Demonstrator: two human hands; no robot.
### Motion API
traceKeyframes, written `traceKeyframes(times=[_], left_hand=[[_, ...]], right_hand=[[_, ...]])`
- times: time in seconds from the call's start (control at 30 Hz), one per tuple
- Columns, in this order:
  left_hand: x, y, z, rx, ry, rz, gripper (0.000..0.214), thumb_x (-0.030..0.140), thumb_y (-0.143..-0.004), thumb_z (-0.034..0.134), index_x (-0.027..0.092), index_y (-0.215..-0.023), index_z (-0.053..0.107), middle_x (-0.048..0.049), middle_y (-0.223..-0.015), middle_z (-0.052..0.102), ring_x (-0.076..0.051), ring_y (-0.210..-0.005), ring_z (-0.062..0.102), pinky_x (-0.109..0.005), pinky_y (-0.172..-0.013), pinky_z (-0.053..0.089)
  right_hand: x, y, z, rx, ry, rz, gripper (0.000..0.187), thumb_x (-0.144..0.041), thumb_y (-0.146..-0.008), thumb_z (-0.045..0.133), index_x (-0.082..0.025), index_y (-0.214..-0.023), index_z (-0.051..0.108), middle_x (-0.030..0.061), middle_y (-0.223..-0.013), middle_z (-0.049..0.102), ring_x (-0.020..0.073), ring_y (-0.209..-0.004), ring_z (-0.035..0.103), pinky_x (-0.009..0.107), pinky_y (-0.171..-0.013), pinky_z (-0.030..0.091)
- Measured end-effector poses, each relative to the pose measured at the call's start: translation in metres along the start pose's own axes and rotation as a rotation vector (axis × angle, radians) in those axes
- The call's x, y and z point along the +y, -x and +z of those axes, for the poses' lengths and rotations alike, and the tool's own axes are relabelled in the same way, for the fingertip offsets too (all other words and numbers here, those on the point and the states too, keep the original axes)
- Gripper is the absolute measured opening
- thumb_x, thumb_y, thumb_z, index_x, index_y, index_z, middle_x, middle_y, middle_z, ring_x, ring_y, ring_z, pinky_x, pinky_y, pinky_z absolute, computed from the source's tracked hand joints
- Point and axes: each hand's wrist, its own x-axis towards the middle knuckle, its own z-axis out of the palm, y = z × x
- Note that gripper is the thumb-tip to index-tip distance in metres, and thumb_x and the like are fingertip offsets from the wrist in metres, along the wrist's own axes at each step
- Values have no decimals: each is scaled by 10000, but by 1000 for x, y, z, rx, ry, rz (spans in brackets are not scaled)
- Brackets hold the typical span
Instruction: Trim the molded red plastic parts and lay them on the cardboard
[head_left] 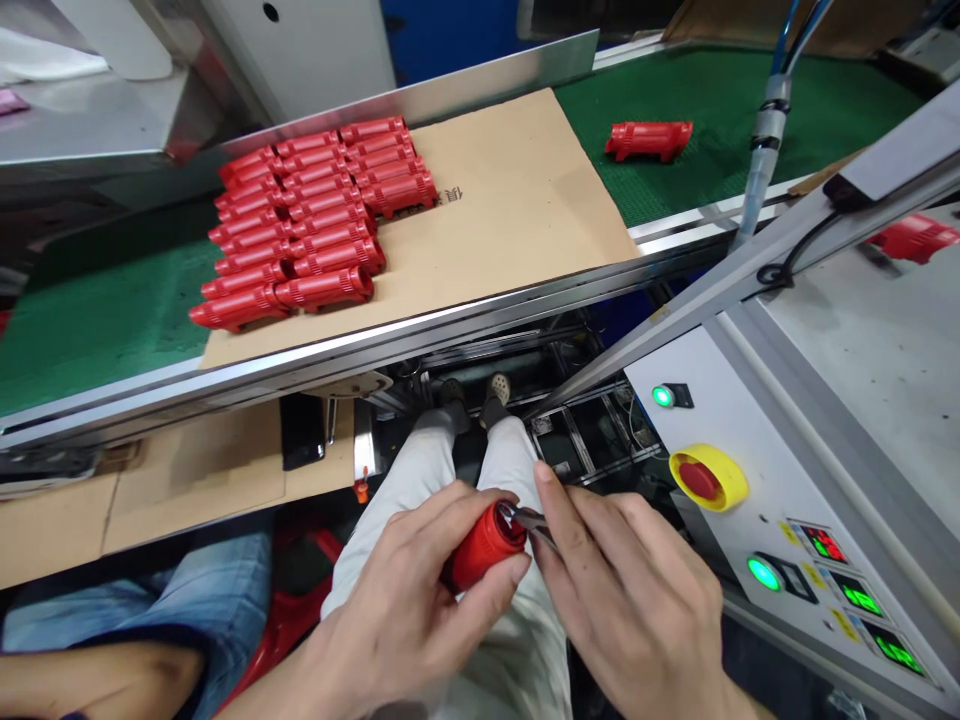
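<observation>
Above my lap, my left hand (397, 610) curls closed around a red plastic moulded part (480, 548), whose long axis slants up and to the right, its dark open end facing my right hand (622, 600). That hand pinches small steel pliers (536, 526) firmly, their tips at the open end. The part looks glossy and unmarked where my fingers leave it showing, and matches the rows of red parts (300, 225) lying on a cardboard sheet (510, 200) atop the green conveyor belt (105, 320) ahead, with a red emergency-stop button (699, 478) off to my right.
</observation>
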Motion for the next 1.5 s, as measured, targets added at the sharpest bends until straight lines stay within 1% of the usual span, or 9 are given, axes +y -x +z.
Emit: traceKeyframes(times=[0.1, 0.23, 0.43, 0.53, 0.67, 0.87, 1.07, 1.27, 1.5], left_hand=[[-1, 1, 1, 23, 1, 35, 337, 250, -1016, 723, 273, -1330, 604, -22, -964, 693, -161, -772, 642, -300, -676, 510], [-2, 1, 2, 21, 4, 36, 330, 248, -1005, 740, 263, -1312, 620, -27, -956, 694, -160, -765, 643, -291, -667, 513], [-3, 1, 2, 34, -7, 23, 336, 245, -1007, 746, 273, -1316, 618, -13, -930, 685, -154, -743, 628, -283, -658, 498], [-3, 1, 2, 18, 15, 2, 342, 248, -1005, 751, 279, -1318, 618, -20, -958, 693, -159, -773, 646, -284, -674, 502], [-2, 2, 3, 11, 13, -6, 347, 259, -1004, 756, 288, -1320, 617, -10, -950, 688, -151, -767, 642, -275, -667, 496], [2, 1, 0, 0, -6, -5, 294, 278, -1015, 739, 275, -1287, 628, 8, -900, 662, -137, -729, 618, -268, -652, 485], [4, -2, 1, 16, -9, -14, 187, 277, -1010, 742, 262, -1173, 650, 20, -855, 631, -128, -694, 574, -258, -632, 470], [4, -3, 1, -13, 25, -42, 117, 300, -1014, 733, 239, -1095, 674, 15, -822, 618, -134, -686, 560, -271, -626, 455], [2, -1, 1, -1, 25, -40, 140, 291, -1017, 737, 238, -1130, 674, 20, -812, 619, -136, -684, 559, -271, -630, 458]], right_hand=[[-1, 3, -2, 7, 26, -1, 533, -144, -1007, 746, -24, -1517, 648, 116, -1109, 810, 235, -869, 615, 417, -800, 484], [-1, 7, -2, -22, 51, 1, 585, -103, -983, 726, -29, -1553, 617, 105, -1121, 807, 226, -858, 599, 411, -795, 471], [0, 6, 0, -22, 52, -9, 574, -91, -988, 699, -25, -1553, 615, 105, -1109, 809, 222, -841, 601, 411, -801, 474], [1, 4, 0, -21, 29, -6, 560, -123, -992, 731, -14, -1532, 630, 114, -1098, 816, 229, -844, 612, 420, -805, 486], [2, 3, -1, -6, 29, 0, 532, -186, -997, 773, -38, -1497, 668, 104, -1111, 824, 229, -838, 614, 429, -792, 498], [4, 6, -1, -19, 54, -37, 566, -122, -984, 729, -34, -1535, 637, 106, -1131, 817, 237, -839, 589, 437, -770, 473], [3, 6, -2, -10, 65, -43, 528, -113, -1005, 693, -20, -1523, 647, 117, -1092, 813, 244, -830, 575, 437, -762, 450], [5, 2, -3, 10, 89, -65, 480, -113, -1015, 680, -27, -1487, 680, 127, -1116, 824, 265, -863, 588, 450, -760, 432], [8, 0, -3, -24, 99, -76, 452, -109, -1064, 597, -60, -1508, 666, 97, -1116, 827, 251, -856, 579, 435, -772, 447]])
